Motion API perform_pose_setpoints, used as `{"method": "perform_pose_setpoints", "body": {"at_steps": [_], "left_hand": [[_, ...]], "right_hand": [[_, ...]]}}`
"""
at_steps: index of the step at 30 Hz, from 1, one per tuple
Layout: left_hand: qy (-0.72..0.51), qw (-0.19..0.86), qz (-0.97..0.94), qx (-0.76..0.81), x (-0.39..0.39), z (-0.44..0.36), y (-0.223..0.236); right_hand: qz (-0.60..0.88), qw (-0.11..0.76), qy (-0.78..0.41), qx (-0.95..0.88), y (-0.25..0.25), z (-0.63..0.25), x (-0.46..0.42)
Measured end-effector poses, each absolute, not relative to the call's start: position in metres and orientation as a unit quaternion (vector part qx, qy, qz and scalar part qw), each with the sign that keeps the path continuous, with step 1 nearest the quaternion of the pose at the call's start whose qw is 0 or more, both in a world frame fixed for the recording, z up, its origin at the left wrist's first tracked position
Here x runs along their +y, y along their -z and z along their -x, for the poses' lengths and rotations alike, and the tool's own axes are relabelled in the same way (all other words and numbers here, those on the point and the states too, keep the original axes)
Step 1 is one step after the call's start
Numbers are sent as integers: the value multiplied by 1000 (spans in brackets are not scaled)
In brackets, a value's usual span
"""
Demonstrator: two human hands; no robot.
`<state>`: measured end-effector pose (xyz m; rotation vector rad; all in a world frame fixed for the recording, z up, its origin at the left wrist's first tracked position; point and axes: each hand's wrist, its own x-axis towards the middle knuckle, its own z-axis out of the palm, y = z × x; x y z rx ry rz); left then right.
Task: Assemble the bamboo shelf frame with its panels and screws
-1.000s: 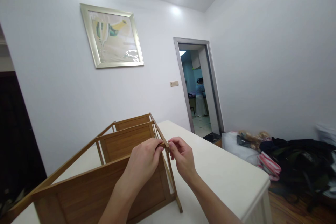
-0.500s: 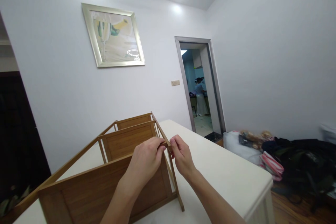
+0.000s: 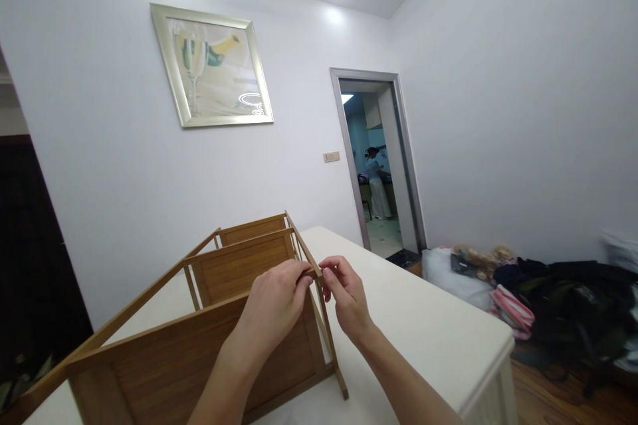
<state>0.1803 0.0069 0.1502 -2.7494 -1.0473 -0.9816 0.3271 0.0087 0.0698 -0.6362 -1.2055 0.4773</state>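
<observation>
A brown wooden shelf rack (image 3: 244,262) lies on its side on a white table (image 3: 419,325), its panels standing upright between slim rails. My left hand (image 3: 276,299) is closed on the top corner of the nearest panel, thumb and fingers pinching the wood beside the right-hand rail. Just outside that rail, my right hand (image 3: 349,295) has thumb and forefinger pinched together close to the joint. Whatever small piece sits between those fingertips is too small to name.
Bags and clothes (image 3: 563,299) are heaped on the floor at right, beyond the table edge. A person (image 3: 376,179) stands in the room past the doorway (image 3: 413,166). A framed picture (image 3: 214,70) hangs on the wall ahead.
My right fingers have drawn slightly away from the rail and the forefinger is more raised. My left hand keeps its hold. The view has shifted slightly.
</observation>
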Motion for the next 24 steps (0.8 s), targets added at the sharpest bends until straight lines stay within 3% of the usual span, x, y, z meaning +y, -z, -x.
{"method": "perform_pose_setpoints", "body": {"at_steps": [24], "left_hand": [[315, 15, 888, -335, 4, -180, -153]], "right_hand": [[318, 743, -180, -560, -73, -326, 9]]}}
